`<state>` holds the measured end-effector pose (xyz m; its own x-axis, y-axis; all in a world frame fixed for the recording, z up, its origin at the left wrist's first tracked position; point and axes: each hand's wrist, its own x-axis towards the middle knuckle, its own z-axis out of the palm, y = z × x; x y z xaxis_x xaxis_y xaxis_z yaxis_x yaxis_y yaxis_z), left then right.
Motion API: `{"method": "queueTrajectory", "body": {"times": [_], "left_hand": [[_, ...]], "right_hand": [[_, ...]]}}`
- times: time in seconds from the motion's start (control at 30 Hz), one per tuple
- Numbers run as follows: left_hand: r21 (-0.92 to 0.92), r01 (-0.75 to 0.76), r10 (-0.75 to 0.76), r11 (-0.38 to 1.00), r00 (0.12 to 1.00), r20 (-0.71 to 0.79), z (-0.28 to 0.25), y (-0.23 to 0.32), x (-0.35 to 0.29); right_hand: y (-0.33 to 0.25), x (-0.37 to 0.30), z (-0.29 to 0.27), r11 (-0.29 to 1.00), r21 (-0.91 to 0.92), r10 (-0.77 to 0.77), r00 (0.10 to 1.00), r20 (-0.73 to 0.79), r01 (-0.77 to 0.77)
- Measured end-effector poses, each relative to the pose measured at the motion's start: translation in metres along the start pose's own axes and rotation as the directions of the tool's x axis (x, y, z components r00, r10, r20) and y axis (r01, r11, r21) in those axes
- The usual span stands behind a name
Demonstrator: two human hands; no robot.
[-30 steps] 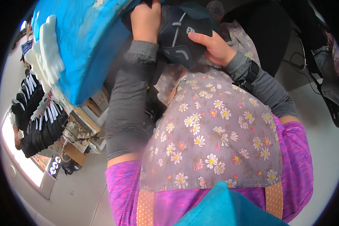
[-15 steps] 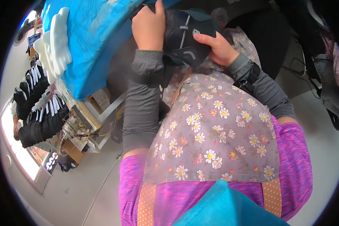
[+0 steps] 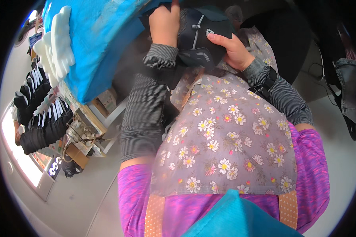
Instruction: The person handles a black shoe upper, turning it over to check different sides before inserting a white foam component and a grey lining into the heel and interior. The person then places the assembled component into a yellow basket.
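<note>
Near the top middle I hold a dark fabric piece, which has a pale stripe, a small badge and curved grey lines. My left hand is closed at its left edge, thumb pointing up and fingers turned away from view. At the right edge, my right hand grips the piece, with the thumb lying on top by the badge and the other fingers underneath. Folds and hands hide part of the piece, so its exact kind is not clear. A blue cover lies just left of my left hand.
White wavy-edged pieces rest on the left edge of the blue cover. Beyond hang several black items with white strips. A cluttered shelf stands at left. Dark garments hang at right, and a cable crosses the floor.
Both hands and the dark fabric piece have shifted slightly to the right. My left forearm tilts more, its elbow swung outward to the left. The grip looks the same.
</note>
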<state>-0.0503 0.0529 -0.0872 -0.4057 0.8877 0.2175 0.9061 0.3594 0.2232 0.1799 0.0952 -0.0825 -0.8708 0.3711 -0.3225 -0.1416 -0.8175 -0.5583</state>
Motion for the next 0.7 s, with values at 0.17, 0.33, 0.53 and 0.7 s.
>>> {"method": "queueTrajectory", "body": {"times": [0.17,0.33,0.53,0.7], "left_hand": [[-0.17,0.21,-0.225,0.963,0.972,-0.07,0.001,-0.009,0.001],[-0.36,0.295,-0.284,0.885,0.955,0.084,-0.014,-0.013,0.001],[-0.7,0.471,-0.483,0.538,0.852,0.202,-0.04,-0.003,-0.004],[-0.551,0.485,-0.5,0.678,0.855,0.138,-0.047,0.005,-0.007]], "right_hand": [[-0.017,0.001,0.003,0.967,-0.216,0.101,0.984,-0.146,-0.131],[-0.041,0.004,-0.021,0.718,-0.681,0.211,0.977,0.017,-0.143],[-0.055,-0.013,-0.059,-0.132,-0.99,0.399,0.911,-0.103,-0.054],[-0.028,-0.012,-0.031,0.302,-0.953,0.344,0.933,0.102,-0.007]]}}
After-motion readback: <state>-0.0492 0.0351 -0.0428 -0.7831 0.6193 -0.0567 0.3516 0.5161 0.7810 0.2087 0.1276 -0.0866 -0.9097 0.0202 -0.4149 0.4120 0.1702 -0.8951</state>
